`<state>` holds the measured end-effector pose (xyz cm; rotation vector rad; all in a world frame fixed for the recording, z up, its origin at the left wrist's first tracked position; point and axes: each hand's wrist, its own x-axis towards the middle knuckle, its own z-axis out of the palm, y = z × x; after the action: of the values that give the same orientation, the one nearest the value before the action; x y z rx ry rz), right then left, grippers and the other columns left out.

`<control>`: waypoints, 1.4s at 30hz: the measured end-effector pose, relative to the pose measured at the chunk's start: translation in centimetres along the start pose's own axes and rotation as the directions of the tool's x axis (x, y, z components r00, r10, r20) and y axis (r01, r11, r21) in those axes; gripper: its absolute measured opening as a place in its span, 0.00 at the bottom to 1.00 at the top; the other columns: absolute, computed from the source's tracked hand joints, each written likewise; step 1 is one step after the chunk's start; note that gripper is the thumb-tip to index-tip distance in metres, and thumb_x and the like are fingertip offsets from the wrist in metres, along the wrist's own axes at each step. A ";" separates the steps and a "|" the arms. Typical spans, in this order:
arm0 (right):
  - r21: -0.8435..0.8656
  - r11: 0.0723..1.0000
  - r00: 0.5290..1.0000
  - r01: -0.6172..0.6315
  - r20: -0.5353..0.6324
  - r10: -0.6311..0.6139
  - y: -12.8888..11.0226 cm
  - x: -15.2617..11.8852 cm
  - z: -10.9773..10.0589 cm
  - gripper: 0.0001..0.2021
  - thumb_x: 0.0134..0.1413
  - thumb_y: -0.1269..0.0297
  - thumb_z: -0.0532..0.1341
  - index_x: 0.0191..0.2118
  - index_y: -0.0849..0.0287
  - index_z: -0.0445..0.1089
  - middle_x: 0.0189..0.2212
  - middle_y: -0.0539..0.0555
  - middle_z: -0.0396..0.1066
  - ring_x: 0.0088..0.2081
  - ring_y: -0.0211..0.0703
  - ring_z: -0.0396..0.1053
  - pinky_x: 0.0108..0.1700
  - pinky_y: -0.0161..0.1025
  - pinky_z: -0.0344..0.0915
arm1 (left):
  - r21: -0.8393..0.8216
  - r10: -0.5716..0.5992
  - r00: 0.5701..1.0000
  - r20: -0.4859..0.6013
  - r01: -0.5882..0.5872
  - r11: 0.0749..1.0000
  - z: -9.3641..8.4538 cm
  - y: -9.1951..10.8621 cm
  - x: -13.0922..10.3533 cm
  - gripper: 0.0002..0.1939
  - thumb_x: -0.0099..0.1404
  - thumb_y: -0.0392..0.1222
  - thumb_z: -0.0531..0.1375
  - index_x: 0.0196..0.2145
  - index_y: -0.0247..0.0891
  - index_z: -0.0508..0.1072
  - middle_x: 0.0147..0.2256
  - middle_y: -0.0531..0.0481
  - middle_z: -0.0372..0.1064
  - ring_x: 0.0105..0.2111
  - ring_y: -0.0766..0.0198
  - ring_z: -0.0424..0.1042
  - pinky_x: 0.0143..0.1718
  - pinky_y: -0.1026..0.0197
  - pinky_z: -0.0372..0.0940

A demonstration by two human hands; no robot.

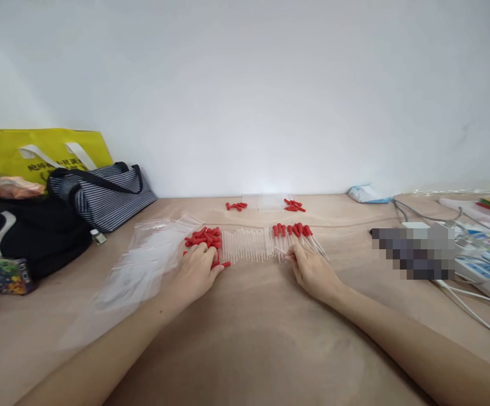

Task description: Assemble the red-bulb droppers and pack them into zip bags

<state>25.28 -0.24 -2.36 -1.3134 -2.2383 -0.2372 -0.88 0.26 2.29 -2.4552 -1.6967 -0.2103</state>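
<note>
My left hand [199, 269] rests at the near side of a pile of red rubber caps [204, 237], its fingers bent over them; a red cap lies by the thumb, and what the fingertips hold is hidden. A row of thin clear tubes [247, 245] lies side by side in the middle. At the right end of that row, my right hand [308, 268] has its thumb and fingers closed on the end of a clear tube [282, 252]. Just beyond it lie several tubes with red caps on their far ends [298, 229].
Clear plastic bags [143, 265] lie left of the pile. Behind are small groups of red caps [236, 206] and more tubes [270, 203]. Bags [105, 194] and a patterned phone [3, 276] stand or lie at the left. White cables [477, 316] and a blurred dark object [414, 251] are right.
</note>
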 end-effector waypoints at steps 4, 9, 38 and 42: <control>0.165 0.986 0.999 0.034 -0.018 -0.031 -0.7 -0.8 0.5 0.06 0.56 0.68 0.46 0.30 0.59 0.56 0.27 0.55 0.65 0.30 0.42 0.62 0.32 0.38 0.59 | -0.039 0.080 0.996 -0.038 -0.081 0.996 0.8 0.5 0.0 0.05 0.59 0.37 0.52 0.29 0.35 0.67 0.33 0.45 0.61 0.36 0.56 0.61 0.37 0.55 0.58; 0.334 0.942 0.999 0.029 0.021 -0.038 -1.6 -0.8 0.7 0.05 0.56 0.70 0.47 0.33 0.60 0.59 0.29 0.54 0.65 0.32 0.41 0.63 0.33 0.37 0.61 | -0.140 0.145 0.968 -0.203 -0.175 0.975 1.8 1.2 0.0 0.07 0.60 0.36 0.49 0.27 0.35 0.65 0.32 0.46 0.61 0.35 0.57 0.61 0.37 0.55 0.59; 0.364 0.925 0.976 0.105 0.139 -0.165 -2.5 -0.4 -0.3 0.12 0.57 0.65 0.48 0.39 0.58 0.67 0.27 0.51 0.69 0.30 0.36 0.66 0.31 0.31 0.57 | -0.734 0.138 0.989 -0.045 -0.126 0.667 3.1 4.4 -0.2 0.10 0.61 0.41 0.50 0.31 0.35 0.69 0.24 0.54 0.66 0.25 0.68 0.64 0.26 0.67 0.58; 0.257 0.933 0.951 0.250 0.116 -0.287 -2.2 -0.2 -0.5 0.13 0.57 0.65 0.47 0.37 0.57 0.68 0.27 0.51 0.69 0.27 0.35 0.65 0.27 0.32 0.52 | -0.684 0.202 0.978 -0.055 -0.185 0.706 2.6 4.6 -0.5 0.09 0.61 0.38 0.51 0.29 0.36 0.70 0.26 0.52 0.67 0.27 0.66 0.65 0.29 0.66 0.58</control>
<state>23.70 -1.72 -1.83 -0.9232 -2.4849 0.0396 3.38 -1.25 -0.52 -3.1308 -1.5277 -0.9493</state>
